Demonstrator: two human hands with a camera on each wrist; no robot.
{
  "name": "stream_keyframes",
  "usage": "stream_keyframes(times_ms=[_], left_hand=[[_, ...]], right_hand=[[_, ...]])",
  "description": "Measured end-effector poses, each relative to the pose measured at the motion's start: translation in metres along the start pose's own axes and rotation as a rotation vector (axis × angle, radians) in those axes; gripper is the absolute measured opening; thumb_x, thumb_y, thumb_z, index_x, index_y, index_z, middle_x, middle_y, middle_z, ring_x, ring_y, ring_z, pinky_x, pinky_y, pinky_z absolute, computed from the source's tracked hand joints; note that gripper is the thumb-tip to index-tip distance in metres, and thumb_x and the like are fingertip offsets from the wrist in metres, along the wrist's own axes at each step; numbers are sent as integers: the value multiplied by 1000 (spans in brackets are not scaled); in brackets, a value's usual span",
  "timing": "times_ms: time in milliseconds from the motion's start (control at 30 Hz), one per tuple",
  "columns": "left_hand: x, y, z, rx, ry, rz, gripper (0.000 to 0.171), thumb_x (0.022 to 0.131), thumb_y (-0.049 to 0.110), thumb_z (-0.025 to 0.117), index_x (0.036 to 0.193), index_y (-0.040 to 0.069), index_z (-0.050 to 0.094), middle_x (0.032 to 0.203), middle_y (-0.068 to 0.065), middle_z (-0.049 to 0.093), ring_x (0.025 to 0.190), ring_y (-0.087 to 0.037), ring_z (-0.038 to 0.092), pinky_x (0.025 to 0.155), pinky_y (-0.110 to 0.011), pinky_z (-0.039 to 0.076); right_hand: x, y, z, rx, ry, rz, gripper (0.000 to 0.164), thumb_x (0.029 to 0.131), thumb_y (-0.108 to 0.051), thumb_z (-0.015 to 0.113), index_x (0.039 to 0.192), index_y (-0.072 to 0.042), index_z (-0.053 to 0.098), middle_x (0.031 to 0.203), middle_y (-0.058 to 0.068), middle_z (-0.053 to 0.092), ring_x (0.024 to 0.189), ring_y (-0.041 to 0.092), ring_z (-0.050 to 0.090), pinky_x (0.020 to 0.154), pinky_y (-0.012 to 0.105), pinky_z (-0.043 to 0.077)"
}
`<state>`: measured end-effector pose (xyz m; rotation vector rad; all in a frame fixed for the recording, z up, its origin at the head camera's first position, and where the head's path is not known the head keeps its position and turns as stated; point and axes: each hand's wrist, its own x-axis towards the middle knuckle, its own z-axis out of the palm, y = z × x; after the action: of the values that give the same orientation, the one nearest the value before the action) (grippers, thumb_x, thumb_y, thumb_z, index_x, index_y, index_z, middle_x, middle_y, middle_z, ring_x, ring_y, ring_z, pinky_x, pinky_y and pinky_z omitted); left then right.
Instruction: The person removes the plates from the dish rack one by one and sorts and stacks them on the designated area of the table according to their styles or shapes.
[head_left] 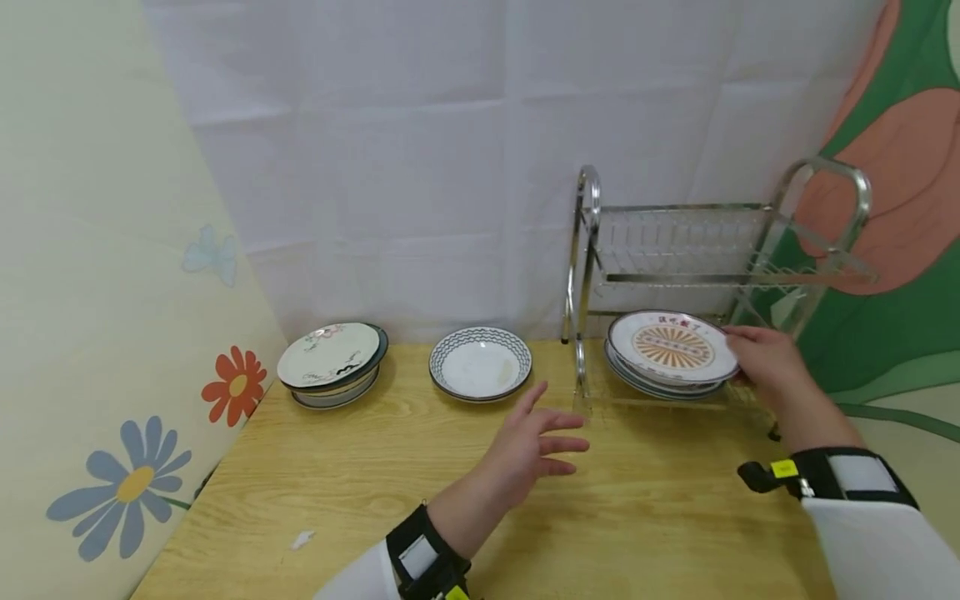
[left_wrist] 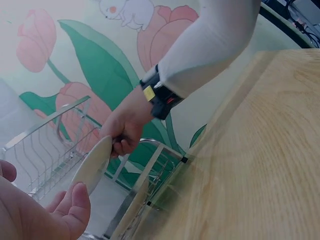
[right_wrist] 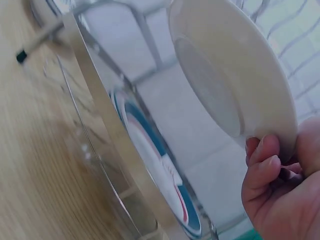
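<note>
My right hand [head_left: 772, 362] pinches the right rim of a white plate [head_left: 675, 342] with an orange sunburst pattern and red writing. In the right wrist view its pale underside [right_wrist: 230, 75] is tilted, with the fingers beneath and the thumb side hidden. Below it, a blue-rimmed plate [right_wrist: 150, 150] lies on the lower tier of the metal dish rack [head_left: 675, 279], apart from the held plate. My left hand [head_left: 525, 450] hovers over the table in front of the rack, fingers spread and holding nothing; in the left wrist view it overlaps the plate's edge.
A white plate with a dark patterned rim [head_left: 480, 362] sits mid-table near the back cloth. To its left is a stack of plates [head_left: 330, 358], a floral one on top. Wire slots line the rack's upper tier. A painted wall [head_left: 892, 192] borders the right side.
</note>
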<state>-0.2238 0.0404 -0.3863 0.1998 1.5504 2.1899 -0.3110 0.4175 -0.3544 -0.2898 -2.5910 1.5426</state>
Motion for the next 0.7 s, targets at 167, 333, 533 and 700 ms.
stream_keyframes(times_ms=[167,333,533,700], left_hand=[[-9,10,-14,22,11,13,67,103,28,52,163,30,23,132,-13,69,95,-20,76,70,-29,57],[-18,19,-25,37,8,29,66,104,29,50,163,31,22,133,-15,68,90,-18,76,68,-28,57],[-27,23,-34,108,-20,24,64,107,35,43,165,31,15,129,-16,70,80,-15,74,63,-26,54],[-35,26,-39,166,-9,30,68,106,48,39,165,30,13,111,-14,77,68,-14,74,53,-22,48]], right_hand=[[-26,-11,12,58,-63,-30,65,111,-36,34,160,4,24,80,-26,63,70,2,64,62,29,57],[-48,-23,26,197,-131,-31,64,110,-34,42,160,3,28,83,-20,70,70,3,68,60,27,59],[-73,-38,50,465,-273,-85,45,108,-28,51,149,-10,49,91,-7,76,74,9,74,63,26,60],[-92,-52,72,543,-359,-168,18,107,-25,54,122,-25,65,98,-3,77,77,11,76,65,26,61]])
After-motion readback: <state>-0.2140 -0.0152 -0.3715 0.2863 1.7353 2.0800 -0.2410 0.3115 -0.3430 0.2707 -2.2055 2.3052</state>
